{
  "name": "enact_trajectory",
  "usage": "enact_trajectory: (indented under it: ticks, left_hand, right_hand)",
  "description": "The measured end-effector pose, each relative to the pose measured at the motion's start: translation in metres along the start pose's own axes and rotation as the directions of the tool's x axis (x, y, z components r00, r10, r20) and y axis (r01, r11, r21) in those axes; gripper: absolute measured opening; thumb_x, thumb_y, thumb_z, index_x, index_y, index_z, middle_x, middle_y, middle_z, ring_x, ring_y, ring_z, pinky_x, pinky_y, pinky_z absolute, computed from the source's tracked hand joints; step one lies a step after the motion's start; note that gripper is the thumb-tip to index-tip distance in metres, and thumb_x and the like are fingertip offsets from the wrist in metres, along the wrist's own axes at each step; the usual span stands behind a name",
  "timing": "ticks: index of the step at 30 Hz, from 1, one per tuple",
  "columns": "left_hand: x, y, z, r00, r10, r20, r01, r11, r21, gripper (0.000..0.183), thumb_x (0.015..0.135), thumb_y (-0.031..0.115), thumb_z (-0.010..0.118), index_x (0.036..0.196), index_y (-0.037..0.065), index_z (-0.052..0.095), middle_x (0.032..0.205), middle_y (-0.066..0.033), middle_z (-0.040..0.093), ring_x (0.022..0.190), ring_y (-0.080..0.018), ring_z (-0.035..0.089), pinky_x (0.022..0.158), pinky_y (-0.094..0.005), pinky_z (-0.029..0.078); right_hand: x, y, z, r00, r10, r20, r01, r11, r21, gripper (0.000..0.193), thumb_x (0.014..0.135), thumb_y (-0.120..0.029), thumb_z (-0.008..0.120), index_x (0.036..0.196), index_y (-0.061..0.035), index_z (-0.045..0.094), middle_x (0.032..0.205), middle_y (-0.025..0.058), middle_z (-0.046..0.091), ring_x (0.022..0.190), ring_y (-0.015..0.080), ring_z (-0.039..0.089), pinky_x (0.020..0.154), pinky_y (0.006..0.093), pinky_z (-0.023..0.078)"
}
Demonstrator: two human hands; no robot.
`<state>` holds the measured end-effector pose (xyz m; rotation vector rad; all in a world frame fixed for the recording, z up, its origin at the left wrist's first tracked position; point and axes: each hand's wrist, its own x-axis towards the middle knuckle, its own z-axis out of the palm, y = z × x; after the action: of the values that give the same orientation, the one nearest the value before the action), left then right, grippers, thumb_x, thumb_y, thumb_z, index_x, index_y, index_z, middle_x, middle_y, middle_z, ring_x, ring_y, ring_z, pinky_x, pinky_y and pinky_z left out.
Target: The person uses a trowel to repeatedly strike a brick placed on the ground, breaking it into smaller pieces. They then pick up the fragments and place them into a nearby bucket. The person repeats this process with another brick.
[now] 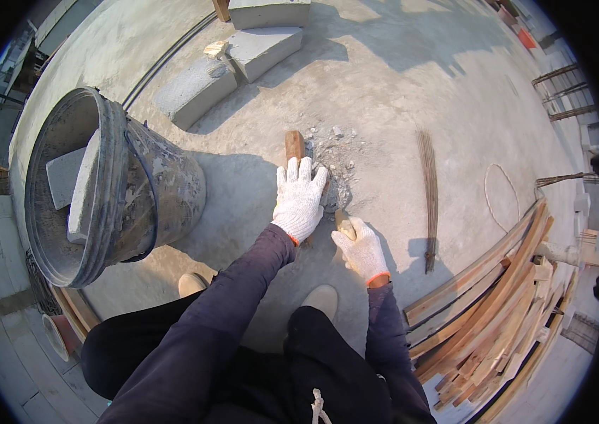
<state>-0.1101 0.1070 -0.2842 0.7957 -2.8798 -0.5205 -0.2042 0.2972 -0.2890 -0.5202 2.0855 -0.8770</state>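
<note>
My left hand [300, 201], in a white knit glove, lies with fingers spread over a short wooden strip [294, 145], pressing it to the concrete floor. The strip's far end sticks out beyond the fingers. My right hand [363, 251], gloved the same way, is closed around the pale handle of a wooden-handled tool [344, 225]. The head of this tool is hard to make out against the grey rubble. Crumbled mortar and stone chips [342, 174] are strewn just right of the strip, close to the tool.
A dirty bucket [165, 185] lies tipped at the left, concrete pieces [66, 177] inside. Grey blocks [200, 90] lie ahead. A bundle of thin rods [426, 198] and a pile of timber strips [497, 311] are to the right. Rebar [564, 92] juts up at the far right.
</note>
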Motion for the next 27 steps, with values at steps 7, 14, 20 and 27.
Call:
enact_trajectory:
  ticks: [7,14,20,27]
  left_hand:
    - [0.021,-0.002,-0.023,0.996,0.052,-0.077,-0.06,0.992,-0.108,0.06,0.073,0.029,0.087,0.126,0.007,0.068,0.134,-0.0183,0.061,0.134,-0.0409,0.054,0.121,-0.0635,0.032]
    - [0.03,-0.015,-0.147,0.988,0.146,-0.056,-0.141,0.987,0.074,0.066,0.078,0.023,0.09,0.135,0.002,0.064,0.122,-0.0175,0.072,0.113,-0.037,0.068,0.112,-0.0505,0.045]
    - [-0.028,-0.031,-0.307,0.968,0.212,-0.137,-0.19,0.969,0.158,0.066,0.08,0.021,0.092,0.138,0.005,0.064,0.125,-0.0186,0.071,0.119,-0.034,0.071,0.104,-0.0424,0.06]
    - [-0.113,-0.088,-0.424,0.924,-0.18,-0.339,0.291,0.904,0.314,0.072,0.087,0.032,0.09,0.146,0.003,0.059,0.134,-0.0217,0.07,0.122,-0.0341,0.073,0.107,-0.0425,0.059]
  right_hand:
    - [-0.008,-0.01,-0.009,0.986,0.15,0.069,-0.159,0.975,0.152,0.047,0.095,-0.029,0.082,0.129,0.0002,0.067,0.095,0.0151,0.075,0.072,0.0229,0.074,0.063,0.0383,0.058]
    - [-0.009,-0.009,-0.012,0.996,0.081,0.024,-0.083,0.987,0.137,0.04,0.095,-0.028,0.082,0.122,-0.002,0.068,0.087,0.0126,0.072,0.064,0.0196,0.071,0.054,0.0358,0.055]
    - [-0.007,-0.006,-0.017,0.993,0.093,0.074,-0.104,0.983,0.153,0.024,0.098,-0.018,0.077,0.104,-0.0054,0.057,0.077,0.001,0.053,0.054,0.0113,0.057,0.043,0.0303,0.046]
    - [-0.006,-0.016,-0.021,0.998,0.046,0.034,-0.05,0.988,0.149,0.032,0.099,-0.019,0.074,0.126,-0.0039,0.066,0.08,0.003,0.061,0.052,0.0117,0.058,0.042,0.0307,0.046]
